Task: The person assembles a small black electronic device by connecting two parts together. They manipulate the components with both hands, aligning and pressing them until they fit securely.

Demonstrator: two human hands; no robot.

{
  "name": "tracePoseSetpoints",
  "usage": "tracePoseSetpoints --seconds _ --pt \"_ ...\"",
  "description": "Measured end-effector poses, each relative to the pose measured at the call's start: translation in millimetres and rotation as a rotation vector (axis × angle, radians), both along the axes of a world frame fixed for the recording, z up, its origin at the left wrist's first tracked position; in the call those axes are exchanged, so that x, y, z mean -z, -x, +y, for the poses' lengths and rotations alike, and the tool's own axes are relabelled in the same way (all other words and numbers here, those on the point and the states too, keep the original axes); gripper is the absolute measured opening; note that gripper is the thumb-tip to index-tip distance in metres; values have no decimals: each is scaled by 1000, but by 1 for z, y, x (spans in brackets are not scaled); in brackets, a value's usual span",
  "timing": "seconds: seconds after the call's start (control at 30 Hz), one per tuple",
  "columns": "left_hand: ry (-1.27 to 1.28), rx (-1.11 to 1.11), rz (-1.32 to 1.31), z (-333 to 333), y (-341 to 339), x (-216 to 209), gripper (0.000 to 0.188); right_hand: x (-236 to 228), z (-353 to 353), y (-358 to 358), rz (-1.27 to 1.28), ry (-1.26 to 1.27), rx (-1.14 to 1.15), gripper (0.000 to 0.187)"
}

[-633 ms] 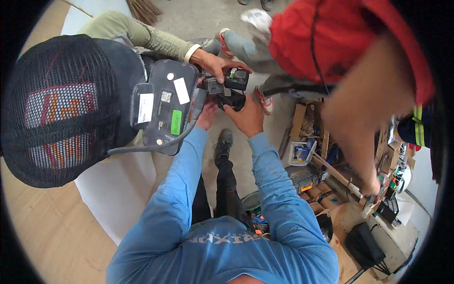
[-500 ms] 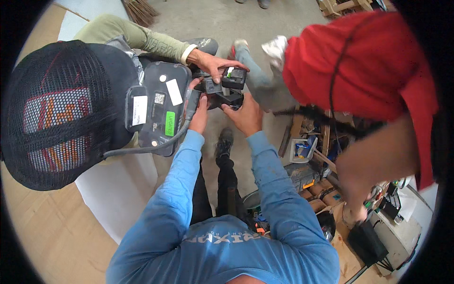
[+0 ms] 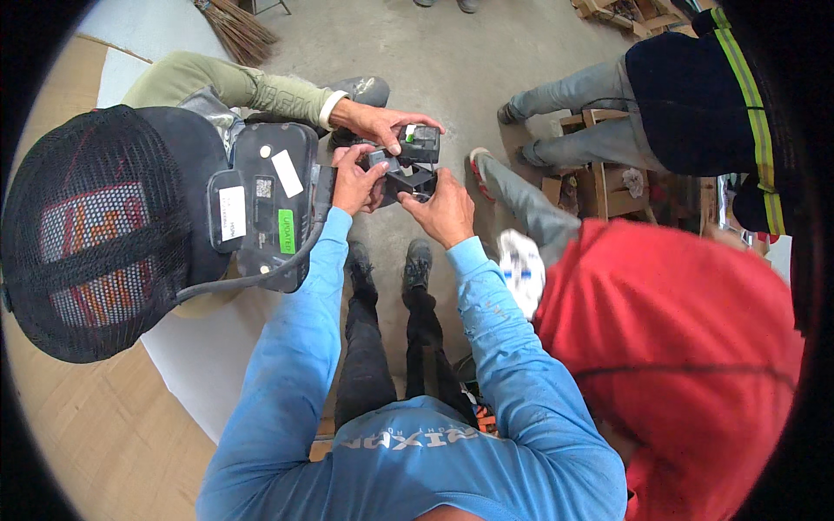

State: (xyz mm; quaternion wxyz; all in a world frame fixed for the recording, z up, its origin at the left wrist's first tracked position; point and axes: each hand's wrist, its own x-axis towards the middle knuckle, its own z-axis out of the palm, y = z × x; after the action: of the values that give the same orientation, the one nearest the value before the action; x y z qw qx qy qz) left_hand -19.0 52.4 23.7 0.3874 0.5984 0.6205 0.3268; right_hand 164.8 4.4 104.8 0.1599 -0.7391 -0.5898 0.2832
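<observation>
My left hand (image 3: pixel 354 182) pinches a small grey block (image 3: pixel 380 160) between thumb and fingers. My right hand (image 3: pixel 445 210) has its thumb and fingers closed on the edge of a black hollow box-shaped piece (image 3: pixel 416 181), just right of the grey block. Directly above these, a co-worker's hand (image 3: pixel 373 123) in a light green sleeve rests on a black box (image 3: pixel 423 143) with a green and white mark. The black box and the hollow piece touch or nearly touch; whether they are joined I cannot tell. The left fingers partly hide the grey block.
Close at left, the co-worker wears a black mesh cap (image 3: pixel 95 234) and a dark flat device (image 3: pixel 274 195) with a cable. A person in a red shirt (image 3: pixel 669 347) bends at my right. Beyond stands a person in a dark striped vest (image 3: pixel 695 104). A broom (image 3: pixel 234 30) lies far left.
My left hand has come up to the grey block, its fingers now on it. The red-shirted person has moved nearer and lower. The person in the dark vest has come into view at right.
</observation>
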Motion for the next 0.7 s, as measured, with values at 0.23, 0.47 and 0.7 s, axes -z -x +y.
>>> tracePoseSetpoints --seconds 0.23,0.47,0.7 --pt "-336 -46 165 4 2 25 24 2 -3 -1 63 25 58 58" --pt "32 -420 -149 -21 15 19 37 8 -5 -3 96 -20 80 59" --pt "-6 -411 -27 -51 31 35 32 12 -6 -6 62 -47 95 59"
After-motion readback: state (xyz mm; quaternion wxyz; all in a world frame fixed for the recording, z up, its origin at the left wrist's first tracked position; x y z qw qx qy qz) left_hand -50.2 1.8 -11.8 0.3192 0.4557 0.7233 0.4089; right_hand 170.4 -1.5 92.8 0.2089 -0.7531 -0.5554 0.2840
